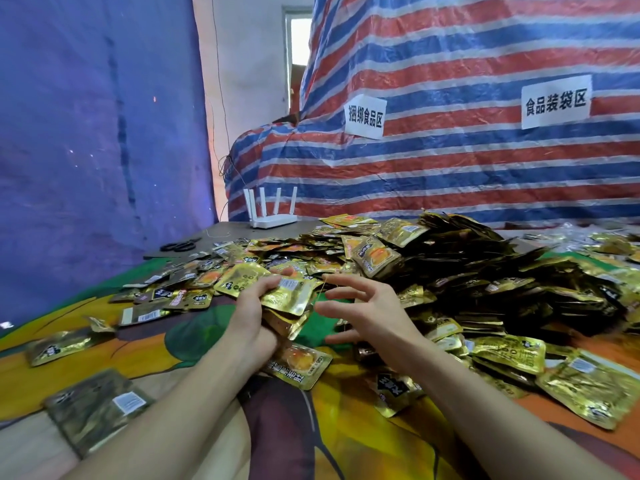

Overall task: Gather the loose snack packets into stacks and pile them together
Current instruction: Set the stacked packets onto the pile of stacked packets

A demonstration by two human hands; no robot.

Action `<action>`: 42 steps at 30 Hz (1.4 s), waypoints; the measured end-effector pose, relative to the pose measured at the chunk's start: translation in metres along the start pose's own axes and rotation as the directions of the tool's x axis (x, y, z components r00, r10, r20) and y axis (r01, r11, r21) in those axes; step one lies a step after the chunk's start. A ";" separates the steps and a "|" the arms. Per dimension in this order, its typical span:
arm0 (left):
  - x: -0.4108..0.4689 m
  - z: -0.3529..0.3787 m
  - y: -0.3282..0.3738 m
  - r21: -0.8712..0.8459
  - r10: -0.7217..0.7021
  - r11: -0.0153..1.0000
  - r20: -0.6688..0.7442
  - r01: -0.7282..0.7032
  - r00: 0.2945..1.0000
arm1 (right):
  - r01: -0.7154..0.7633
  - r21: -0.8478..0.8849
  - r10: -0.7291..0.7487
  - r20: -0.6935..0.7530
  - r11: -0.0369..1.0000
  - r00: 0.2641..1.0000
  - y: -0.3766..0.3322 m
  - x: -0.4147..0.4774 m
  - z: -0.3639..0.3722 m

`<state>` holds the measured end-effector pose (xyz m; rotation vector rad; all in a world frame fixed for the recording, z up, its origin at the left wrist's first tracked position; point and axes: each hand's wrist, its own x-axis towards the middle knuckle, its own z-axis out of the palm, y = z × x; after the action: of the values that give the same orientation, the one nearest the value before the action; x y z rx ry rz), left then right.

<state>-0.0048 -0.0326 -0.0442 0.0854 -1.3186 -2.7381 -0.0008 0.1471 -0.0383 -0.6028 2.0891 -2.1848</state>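
A red, white and blue striped tarpaulin (450, 161) fills the back from 12 to 3 o'clock. Below it, the cloth-covered surface (346, 441), printed in orange, green and yellow, carries everything else.

A big heap of gold and dark foil snack packets (485, 271) rises at 2 o'clock. Loose gold foil packets (194, 292) are scattered flat from 9 to 11 o'clock.

Near the middle, the left hand (249, 317) grips an uneven stack of gold foil packets (291, 296), with its fingers (266, 284) curled over the top edge and the packets fanned rather than squared. The right hand (367, 306) is empty of packets, its fingers (349, 284) spread apart and bent. A thin pale strand seems to hang from the index tip, but it is too fine to be sure.

The stack lies at 9 o'clock from the right hand, just beside its fingertips but not touching. Its long axis runs roughly 12 to 6. The right hand is the free one, so it probably closes in sideways to square the stack.
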 end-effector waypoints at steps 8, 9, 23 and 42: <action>-0.006 0.010 0.001 -0.039 0.001 0.999 0.039 0.000 0.999 | 0.150 -0.129 -0.159 -0.060 0.980 0.985 0.003 -0.006 0.026; -0.007 0.012 0.001 -0.029 0.000 1.000 0.047 0.001 0.999 | 0.167 -0.178 -0.182 -0.074 0.970 0.980 0.004 -0.007 0.027; -0.014 0.013 -0.017 0.209 -0.095 0.976 0.174 0.058 0.980 | 0.229 -0.296 -0.271 -0.108 0.927 0.957 0.003 -0.002 0.019; -0.024 0.013 -0.010 0.538 -0.352 0.820 0.208 0.193 0.913 | 0.432 0.124 -0.392 -0.257 0.893 0.884 -0.015 -0.003 0.000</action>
<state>0.0169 -0.0135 -0.0432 -0.1155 -2.2642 -2.6042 0.0054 0.1490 -0.0242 -0.8927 1.9732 -2.7583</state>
